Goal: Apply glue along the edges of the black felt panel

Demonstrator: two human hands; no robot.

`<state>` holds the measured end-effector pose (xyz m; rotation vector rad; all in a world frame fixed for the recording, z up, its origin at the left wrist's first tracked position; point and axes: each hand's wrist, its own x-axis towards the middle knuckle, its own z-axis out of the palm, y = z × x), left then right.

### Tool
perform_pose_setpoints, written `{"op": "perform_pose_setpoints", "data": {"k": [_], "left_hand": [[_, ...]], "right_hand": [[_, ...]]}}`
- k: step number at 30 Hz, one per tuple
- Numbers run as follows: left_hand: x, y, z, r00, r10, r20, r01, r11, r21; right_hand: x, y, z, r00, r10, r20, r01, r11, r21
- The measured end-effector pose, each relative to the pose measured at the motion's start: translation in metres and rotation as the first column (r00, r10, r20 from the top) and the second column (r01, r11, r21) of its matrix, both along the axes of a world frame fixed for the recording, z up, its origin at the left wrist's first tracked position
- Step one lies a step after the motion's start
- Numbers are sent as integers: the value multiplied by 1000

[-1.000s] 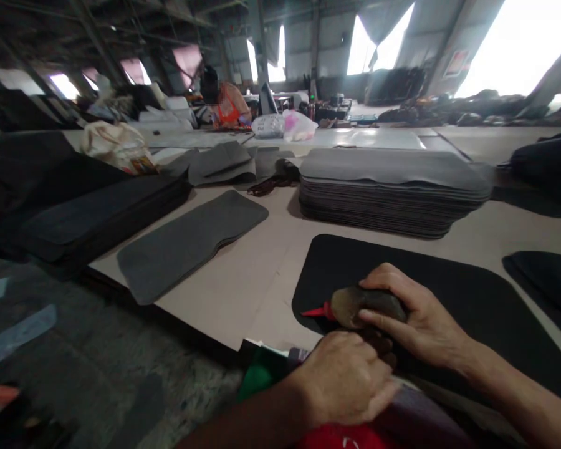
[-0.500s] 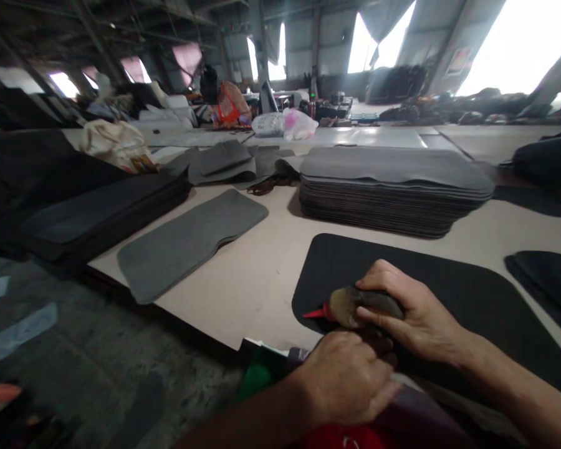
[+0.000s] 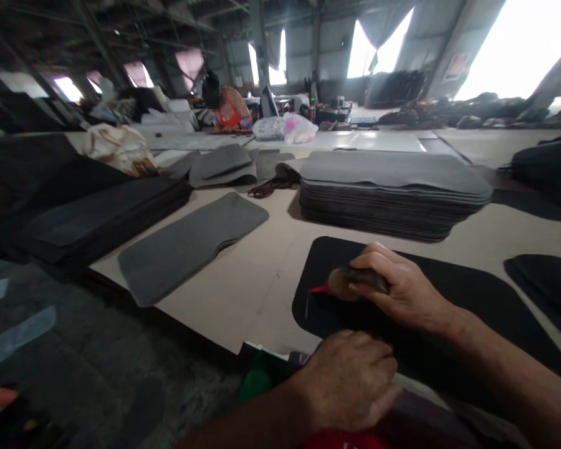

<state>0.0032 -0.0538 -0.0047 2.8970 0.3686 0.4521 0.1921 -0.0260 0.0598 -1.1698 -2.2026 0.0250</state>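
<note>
My right hand [image 3: 397, 290] is closed around a dark squeeze bottle [image 3: 350, 282] with a red nozzle [image 3: 318, 289], held over the left end of a black mat [image 3: 453, 293] lying flat on the table. The nozzle tip points left, near the mat's edge. My left hand [image 3: 350, 377] is a closed fist at the near edge of the table, resting on the mat's near rim; what it grips, if anything, is hidden.
A tall stack of grey mats [image 3: 393, 190] stands behind the black mat. A single grey mat [image 3: 191, 243] lies at left, beside a dark stack [image 3: 98, 215]. More black mats [image 3: 546, 284] lie at right. A person [image 3: 229, 106] works far back. The floor [image 3: 75, 368] drops off at left.
My right hand has carried the bottle up and away from my left hand, farther onto the black mat. My left hand has stayed in place.
</note>
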Motion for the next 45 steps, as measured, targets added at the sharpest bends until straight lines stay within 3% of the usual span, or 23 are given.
{"op": "perform_pose_setpoints", "data": {"k": [6,18,23,30,35,38,42,45], "left_hand": [[-1,0,-3,999,-9,36,10,1000,-14],[1,0,-3,1000,1,4,-1,1000,14],[1,-1,-2,1000,6,16,-6,1000,12],[0,-1,0,1000,5,-3,-5,1000,16],[0,-1,1,1000,15,-5,-15,1000,12],[0,-2,0,1000,12,-1,-12,1000,7],[1,-2,-1,1000,15,5,-15,1000,-2],[0,-2,-1,1000,19,7,-19,1000,4]], "right_hand": [[2,14,0,993,-90,75,85,994,66],[18,75,6,917,-373,139,367,928,67],[16,70,11,935,-339,103,340,940,17],[5,23,6,995,-93,-41,88,992,-94],[5,11,7,996,-4,-90,-9,988,-153],[7,17,9,999,-21,-50,15,992,-123],[11,33,10,989,-140,57,141,990,-18],[12,42,11,979,-192,68,193,981,-10]]}}
